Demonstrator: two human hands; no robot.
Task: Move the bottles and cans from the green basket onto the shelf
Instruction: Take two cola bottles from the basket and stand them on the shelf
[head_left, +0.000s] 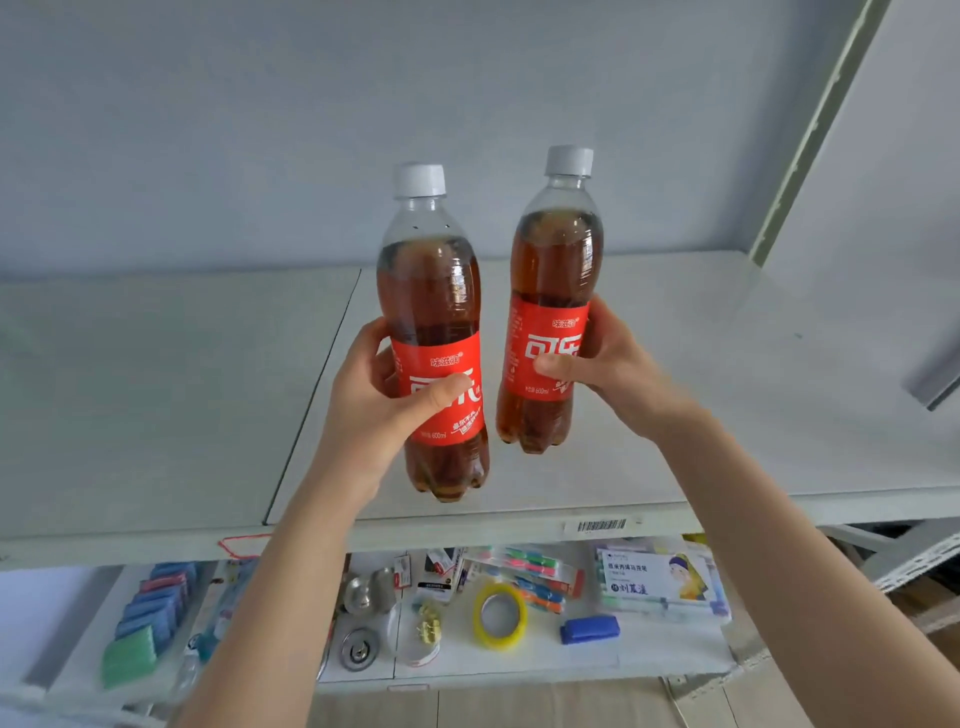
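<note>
Red-labelled cola bottles, one per hand, both over the white shelf board (675, 364); green basket not in view.

Left: your left hand (387, 410) wraps the left cola bottle (436, 332) at the label, thumb pressed across the front, fingers curled round the back. Base hangs above the shelf board near its front edge, bottle tilted slightly.

Right: your right hand (597, 358) grips the right cola bottle (553, 312) the same way, thumb on the label, fingers closed behind. It sits higher and deeper over the shelf board, near upright. Bottles just apart, not touching.

My read: placing step, neither base down yet. Push the left one further back from the front edge, square it upright, then lower until the feet sit flat. Set one at a time, keep a gap between them so the second doesn't knock the first. Loosen fingers only once the bottle stands on its own. Liquid sloshes, so go down slow.
</note>
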